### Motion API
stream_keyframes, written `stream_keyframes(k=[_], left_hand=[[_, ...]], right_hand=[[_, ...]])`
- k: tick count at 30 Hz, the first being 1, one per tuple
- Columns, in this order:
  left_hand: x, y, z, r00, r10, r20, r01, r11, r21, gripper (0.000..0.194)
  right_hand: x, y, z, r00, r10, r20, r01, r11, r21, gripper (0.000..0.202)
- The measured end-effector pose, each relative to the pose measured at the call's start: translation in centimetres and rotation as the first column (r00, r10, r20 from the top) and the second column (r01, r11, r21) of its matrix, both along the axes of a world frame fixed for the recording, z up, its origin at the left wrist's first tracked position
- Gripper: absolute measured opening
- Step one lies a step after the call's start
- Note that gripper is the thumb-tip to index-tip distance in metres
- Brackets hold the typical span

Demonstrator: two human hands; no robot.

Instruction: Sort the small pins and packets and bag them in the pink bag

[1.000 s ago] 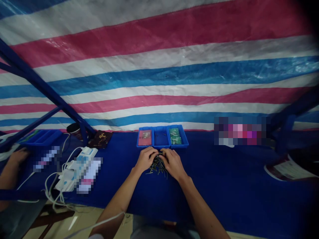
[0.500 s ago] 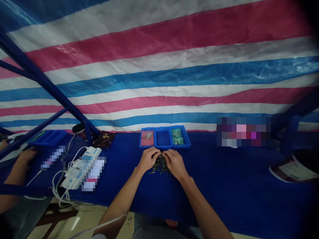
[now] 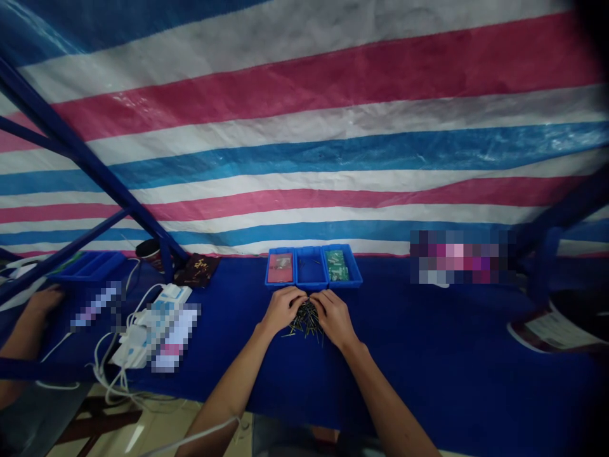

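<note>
A loose pile of thin, dark, needle-like metal pieces (image 3: 307,318) lies on the blue tabletop; they may be screws or pins, too small to tell. My left hand (image 3: 284,307) rests at the pile's left edge, thumb and fingers pinched together. From the other side my right hand (image 3: 332,312) also pinches, its fingertips close to the left ones. What sits between the fingertips is too small to make out. Just beyond the hands stand three joined blue bins: the left bin (image 3: 267,277) holds a pink item, the middle bin (image 3: 311,269) a few thin pieces, the right bin (image 3: 354,274) green circuit boards.
To the left lie a white power strip (image 3: 143,336) with cables, a blurred-out phone-like object (image 3: 176,339) and a dark packet (image 3: 197,270). Another person's hand (image 3: 47,298) is at far left near a blue tray (image 3: 88,266). A striped tarp (image 3: 304,178) hangs behind.
The view has shifted slightly. My fingertips have drawn a little apart over the pile; both hands remain pinched in nearly the same place.
</note>
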State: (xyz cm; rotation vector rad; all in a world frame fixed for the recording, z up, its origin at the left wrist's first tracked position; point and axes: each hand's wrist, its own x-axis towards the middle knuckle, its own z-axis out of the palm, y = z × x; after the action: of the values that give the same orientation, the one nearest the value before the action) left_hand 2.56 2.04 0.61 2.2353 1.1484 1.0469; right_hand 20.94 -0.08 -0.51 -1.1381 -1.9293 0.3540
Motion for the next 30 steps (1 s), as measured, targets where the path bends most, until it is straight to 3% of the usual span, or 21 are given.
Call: stream_keyframes(k=[30], left_hand=[[-0.21,-0.06,-0.48,1.0,0.009,0.018,-0.009,1.0,-0.014,0.023]], right_hand=[[-0.65,-0.01,0.42,0.999,-0.034,0.011,0.034,0.999,0.027,0.025]])
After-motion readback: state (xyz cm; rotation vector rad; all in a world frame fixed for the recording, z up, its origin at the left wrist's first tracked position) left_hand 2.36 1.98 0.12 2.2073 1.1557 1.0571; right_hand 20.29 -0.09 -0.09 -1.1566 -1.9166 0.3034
